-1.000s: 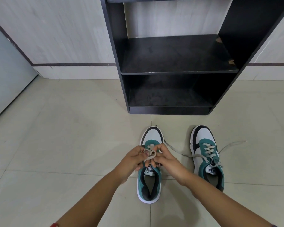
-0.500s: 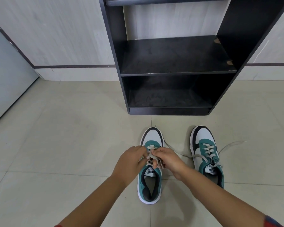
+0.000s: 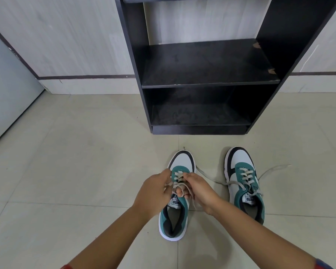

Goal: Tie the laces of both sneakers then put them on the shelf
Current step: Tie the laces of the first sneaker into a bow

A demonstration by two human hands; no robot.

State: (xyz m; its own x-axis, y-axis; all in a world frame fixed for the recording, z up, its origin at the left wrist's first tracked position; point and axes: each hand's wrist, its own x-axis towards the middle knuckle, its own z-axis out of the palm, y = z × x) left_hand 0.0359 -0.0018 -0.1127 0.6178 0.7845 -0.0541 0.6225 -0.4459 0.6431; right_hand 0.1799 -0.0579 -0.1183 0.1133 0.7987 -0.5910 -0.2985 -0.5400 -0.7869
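Two teal, white and black sneakers stand side by side on the tiled floor, toes toward the shelf. Over the left sneaker point(image 3: 175, 214) my left hand point(image 3: 153, 193) and my right hand point(image 3: 199, 189) each pinch part of its beige lace point(image 3: 179, 184), which crosses between my fingers above the tongue. The right sneaker point(image 3: 242, 181) stands apart from my hands; its lace ends lie loose on the floor to both sides. The black shelf point(image 3: 209, 82) stands straight ahead against the wall, its two boards bare.
Pale floor tiles point(image 3: 76, 162) stretch to the left and right of the sneakers. A grey door or panel point(image 3: 6, 98) closes the far left. A light wall point(image 3: 70, 35) with a dark stripe runs behind the shelf.
My hands have drawn slightly apart and lower over the left sneaker, pulling the lace into a crossing between them. The right sneaker has not moved.
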